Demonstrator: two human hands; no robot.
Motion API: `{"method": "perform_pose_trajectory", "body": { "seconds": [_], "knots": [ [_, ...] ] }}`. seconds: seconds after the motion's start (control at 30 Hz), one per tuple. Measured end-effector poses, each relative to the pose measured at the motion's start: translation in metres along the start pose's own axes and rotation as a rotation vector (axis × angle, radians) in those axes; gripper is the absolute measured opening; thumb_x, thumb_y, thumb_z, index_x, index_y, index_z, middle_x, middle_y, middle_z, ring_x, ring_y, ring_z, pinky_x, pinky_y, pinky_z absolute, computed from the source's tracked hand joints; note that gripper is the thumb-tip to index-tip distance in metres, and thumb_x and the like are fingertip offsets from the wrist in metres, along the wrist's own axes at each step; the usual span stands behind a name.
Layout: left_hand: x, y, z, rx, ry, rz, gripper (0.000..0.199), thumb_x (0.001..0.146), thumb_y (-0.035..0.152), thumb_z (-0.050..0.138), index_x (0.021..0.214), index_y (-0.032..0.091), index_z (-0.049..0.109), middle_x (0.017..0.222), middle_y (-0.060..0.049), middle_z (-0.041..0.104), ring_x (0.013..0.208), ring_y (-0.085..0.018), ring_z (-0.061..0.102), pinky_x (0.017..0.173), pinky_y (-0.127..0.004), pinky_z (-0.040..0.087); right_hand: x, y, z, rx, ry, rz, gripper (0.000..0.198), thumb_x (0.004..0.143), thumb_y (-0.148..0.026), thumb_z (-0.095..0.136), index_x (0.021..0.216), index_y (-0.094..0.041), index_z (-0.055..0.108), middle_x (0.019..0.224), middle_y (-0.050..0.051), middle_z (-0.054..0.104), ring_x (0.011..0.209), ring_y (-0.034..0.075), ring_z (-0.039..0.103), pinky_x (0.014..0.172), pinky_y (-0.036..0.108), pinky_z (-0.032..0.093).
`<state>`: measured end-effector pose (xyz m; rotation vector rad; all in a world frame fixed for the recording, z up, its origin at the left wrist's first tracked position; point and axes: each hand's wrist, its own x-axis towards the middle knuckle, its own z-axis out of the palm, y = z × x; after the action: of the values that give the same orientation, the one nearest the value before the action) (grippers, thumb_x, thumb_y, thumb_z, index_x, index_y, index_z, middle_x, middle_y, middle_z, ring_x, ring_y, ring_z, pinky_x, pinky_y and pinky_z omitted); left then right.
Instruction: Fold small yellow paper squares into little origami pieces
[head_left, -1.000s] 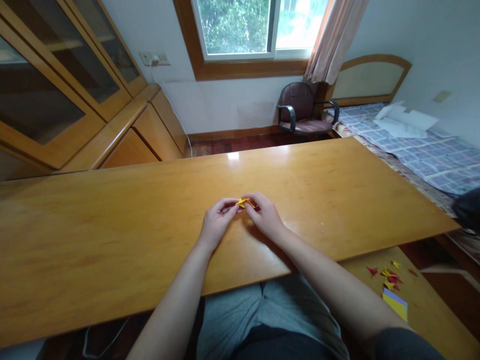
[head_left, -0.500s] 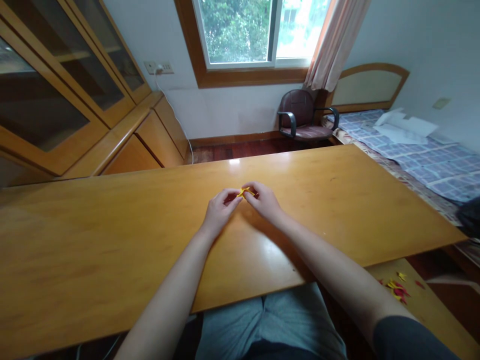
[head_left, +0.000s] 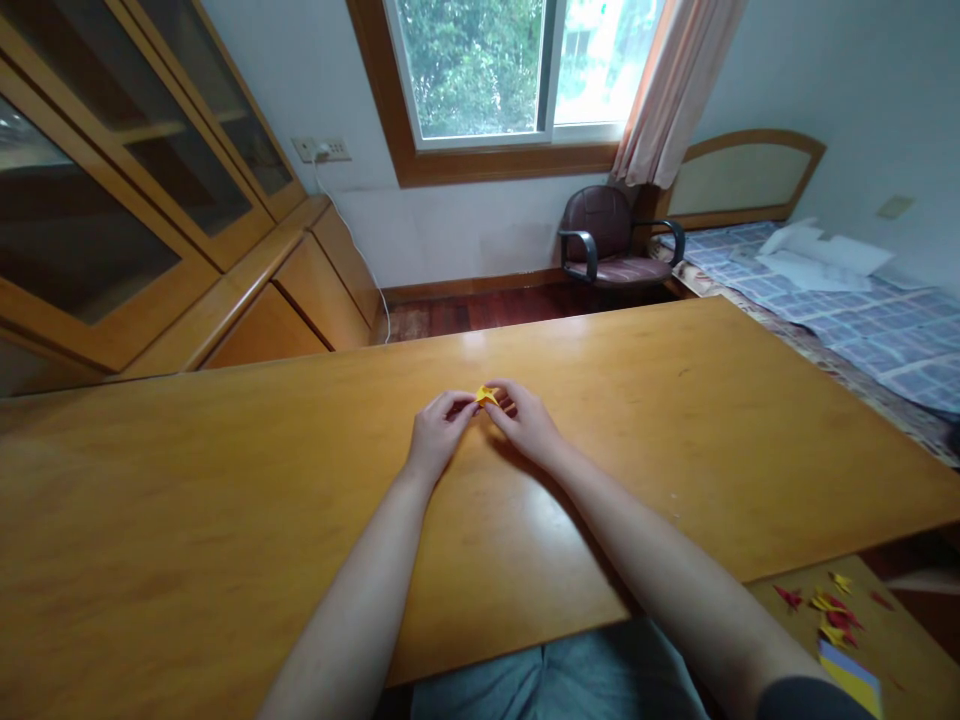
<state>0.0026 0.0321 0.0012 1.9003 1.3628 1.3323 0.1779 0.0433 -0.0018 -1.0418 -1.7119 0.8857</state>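
Over the middle of the wooden table, a small yellow origami paper figure with pointed ends is between my two hands. My left hand pinches its left tip between thumb and fingertips. From the other side, my right hand grips the figure with thumb and index finger, its other fingers curled behind. Both forearms reach forward across the near table edge. The fingers partly cover the paper, so its exact folds cannot be made out.
On a lower board at the right lie several red and yellow folded paper pieces and a yellow-and-blue paper stack. Beyond the table stand a brown armchair, a bed and a glass-door cabinet.
The yellow paper has turned and shows a broader face between my fingers. My view has tilted slightly, bringing the paper stack at the lower right into sight.
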Motion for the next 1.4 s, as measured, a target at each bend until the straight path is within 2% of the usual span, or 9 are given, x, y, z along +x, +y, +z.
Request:
{"method": "perform_pose_trajectory", "body": {
  "seconds": [0.13,0.23,0.47,0.67,0.87,1.0,1.13,1.23,1.4],
  "knots": [
    [-0.005,0.005,-0.004,0.069,0.023,0.095,0.017,0.092,0.036,0.061,0.097,0.022,0.07,0.093,-0.004,0.074,0.086,-0.017,0.069,0.08,-0.03,0.056,-0.007,0.0,0.001,0.007,-0.016,-0.001,0.029,0.091,-0.028,0.059,0.118,-0.019,0.06,0.101,0.007,0.068,0.082,0.014,0.065,0.072,0.027,0.056],
    [-0.008,0.009,-0.004,0.106,0.028,0.16,0.015,0.094,0.033,0.058,0.099,0.023,0.068,0.095,-0.003,0.073,0.089,-0.017,0.07,0.083,-0.03,0.057,-0.009,-0.003,0.001,-0.007,0.053,-0.032,0.022,0.092,-0.029,0.058,0.111,-0.02,0.062,0.106,0.008,0.067,0.089,0.016,0.066,0.076,0.028,0.057],
    [-0.013,0.012,-0.001,0.13,-0.009,0.23,0.013,0.095,0.027,0.057,0.104,0.023,0.066,0.101,-0.005,0.071,0.096,-0.017,0.068,0.086,-0.031,0.058,-0.01,-0.008,-0.002,-0.089,0.123,-0.079,0.014,0.091,-0.021,0.056,0.101,-0.021,0.065,0.098,0.006,0.068,0.086,0.016,0.066,0.079,0.03,0.056],
    [-0.015,0.017,0.001,0.044,-0.023,0.153,0.016,0.093,0.033,0.06,0.106,0.023,0.065,0.105,-0.005,0.07,0.097,-0.018,0.068,0.086,-0.032,0.06,-0.011,-0.01,-0.004,-0.143,0.131,-0.145,0.014,0.089,-0.018,0.057,0.098,-0.022,0.067,0.094,0.005,0.07,0.087,0.018,0.066,0.082,0.031,0.055],
    [-0.017,0.015,0.001,-0.056,-0.005,-0.004,0.017,0.092,0.037,0.063,0.099,0.023,0.068,0.096,-0.003,0.074,0.087,-0.017,0.071,0.08,-0.029,0.06,-0.013,-0.009,-0.004,-0.213,0.099,-0.183,0.016,0.089,-0.018,0.056,0.101,-0.023,0.066,0.095,0.006,0.07,0.089,0.019,0.067,0.082,0.032,0.055],
    [-0.017,0.012,0.002,-0.145,-0.009,-0.066,0.019,0.089,0.038,0.066,0.1,0.022,0.069,0.098,-0.004,0.074,0.091,-0.018,0.071,0.085,-0.031,0.06,-0.013,-0.01,-0.006,-0.25,0.107,-0.212,0.017,0.088,-0.016,0.056,0.1,-0.023,0.065,0.095,0.006,0.071,0.088,0.02,0.067,0.082,0.032,0.055],
    [-0.018,0.009,0.004,-0.193,-0.035,-0.086,0.021,0.088,0.038,0.067,0.101,0.021,0.068,0.099,-0.005,0.073,0.092,-0.018,0.071,0.087,-0.034,0.059,-0.014,-0.012,-0.01,-0.275,0.08,-0.229,0.018,0.089,-0.016,0.054,0.1,-0.023,0.066,0.095,0.007,0.07,0.088,0.02,0.067,0.081,0.032,0.055],
    [-0.019,0.006,0.004,-0.226,-0.042,-0.082,0.025,0.088,0.035,0.068,0.109,0.023,0.067,0.105,-0.005,0.072,0.096,-0.018,0.07,0.09,-0.034,0.059,-0.014,-0.013,-0.012,-0.28,0.05,-0.248,0.017,0.091,-0.017,0.053,0.1,-0.024,0.067,0.098,0.007,0.07,0.091,0.02,0.067,0.083,0.032,0.054],
    [-0.019,0.008,0.001,-0.133,-0.106,0.012,0.024,0.091,0.031,0.065,0.114,0.026,0.067,0.107,-0.003,0.07,0.099,-0.017,0.067,0.091,-0.031,0.056,-0.014,-0.013,-0.014,-0.247,0.037,-0.286,0.015,0.093,-0.019,0.053,0.097,-0.023,0.067,0.095,0.007,0.07,0.091,0.019,0.066,0.083,0.031,0.054]
  ]
}}
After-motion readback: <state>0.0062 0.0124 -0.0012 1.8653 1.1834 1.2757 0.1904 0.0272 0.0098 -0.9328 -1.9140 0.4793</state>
